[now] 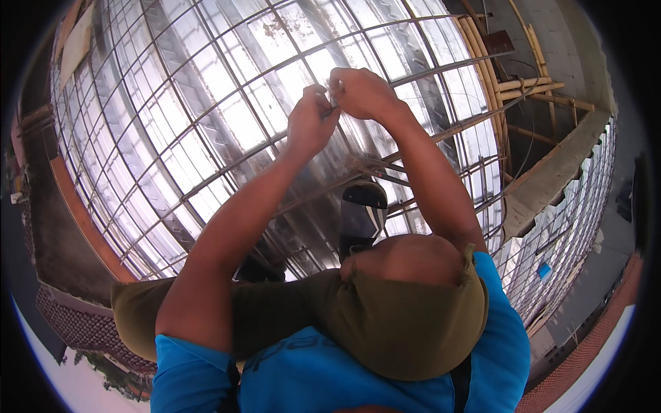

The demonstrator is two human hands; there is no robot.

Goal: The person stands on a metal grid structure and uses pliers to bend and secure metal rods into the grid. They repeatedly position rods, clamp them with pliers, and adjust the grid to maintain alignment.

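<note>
Just ahead of me, my left hand (313,125) and my right hand (363,93) are close together over a grid of steel reinforcing bars (447,67). Both have bent fingers pinched inward, with the fingertips almost meeting. A small dark piece shows by the left fingers, but its kind is too small to tell. What the right fingers hold, if anything, is hidden. Beneath the bars lies shiny ribbed metal decking (272,38). My dark boot (363,195) rests among the bars below my hands, and my bent knee (413,258) is raised close to my right arm.
Bamboo poles (530,87) frame an opening at the right, beside a rough concrete edge (527,196). More barred decking with a small blue object (544,271) lies beyond. Along the left runs an orange-brown board (86,217). A loose thin wire curves near the opening.
</note>
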